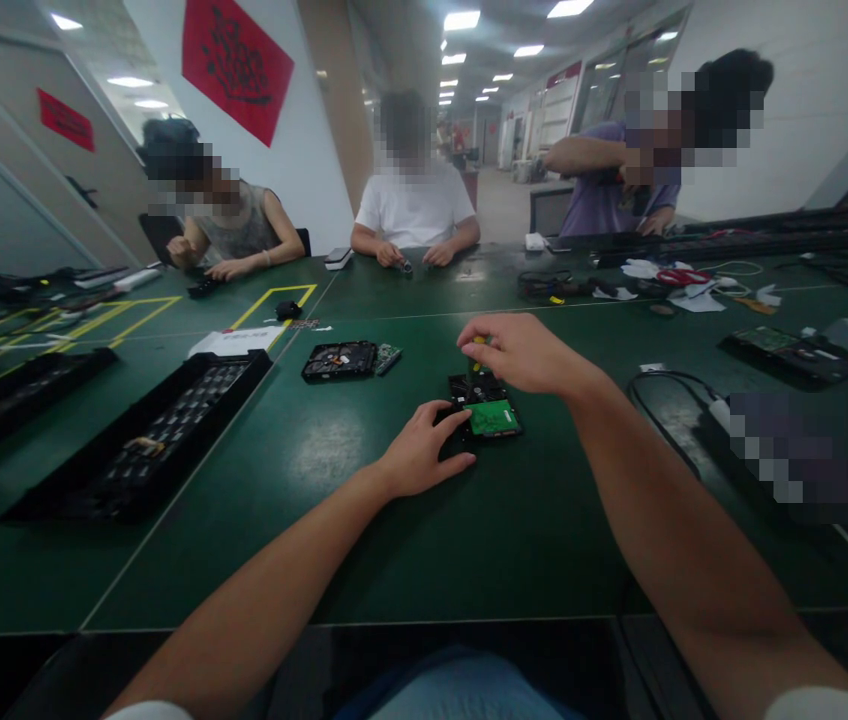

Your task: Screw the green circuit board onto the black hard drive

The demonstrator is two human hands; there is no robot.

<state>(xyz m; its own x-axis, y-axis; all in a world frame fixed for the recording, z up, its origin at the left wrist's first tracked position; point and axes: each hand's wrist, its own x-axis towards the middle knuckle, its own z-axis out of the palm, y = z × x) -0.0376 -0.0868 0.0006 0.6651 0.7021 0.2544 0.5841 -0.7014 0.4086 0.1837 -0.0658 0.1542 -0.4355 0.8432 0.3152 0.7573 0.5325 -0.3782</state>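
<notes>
The right hand pinched, apparently, a yellow screwdriver, wrist arched above the hard drive; the left hand, fingers spread, steadied its left side on the green table. Screw work seemed in hand, calling for upright, steady pressure. Leftward lay another drive.

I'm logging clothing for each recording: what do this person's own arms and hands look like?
The left hand and right hand are ungloved. The left forearm and right forearm are bare, with white sleeves showing at the picture's bottom edge.
</notes>
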